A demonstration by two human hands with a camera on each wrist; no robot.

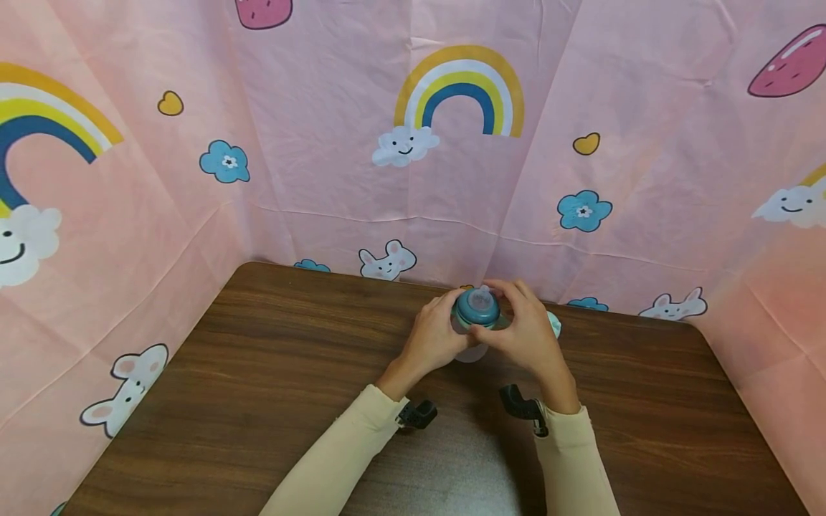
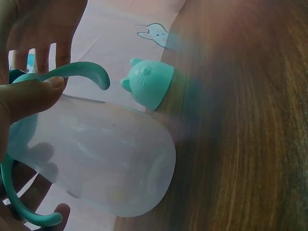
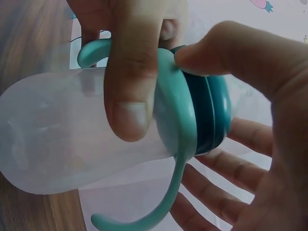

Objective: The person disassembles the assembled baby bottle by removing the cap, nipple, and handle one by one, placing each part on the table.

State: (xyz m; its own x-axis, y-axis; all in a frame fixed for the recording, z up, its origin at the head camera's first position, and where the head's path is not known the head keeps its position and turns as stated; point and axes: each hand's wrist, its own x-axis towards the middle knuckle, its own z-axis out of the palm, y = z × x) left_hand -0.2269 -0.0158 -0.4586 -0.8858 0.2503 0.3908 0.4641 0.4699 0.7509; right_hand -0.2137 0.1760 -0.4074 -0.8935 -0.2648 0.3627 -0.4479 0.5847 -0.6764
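Note:
A translucent baby bottle (image 2: 110, 154) is held between both hands near the back of the table, its base tilted toward the table. It has a mint two-handled ring (image 3: 180, 106), a dark teal screw collar (image 3: 211, 110) and a clear nipple (image 1: 482, 295). My left hand (image 1: 431, 333) grips the bottle around its neck, thumb across the handle ring. My right hand (image 1: 525, 330) holds the collar, its thumb pressed on the near edge and fingers on the opposite side. In the left wrist view, a mint cat-eared cap (image 2: 149, 84) stands on the table beyond the bottle.
The brown wood table (image 1: 290, 373) meets a pink printed cloth (image 1: 335, 143) along its back edge and sides. In the head view the right hand partly hides the cap. Black wrist mounts (image 1: 418, 414) stick out from both sleeves.

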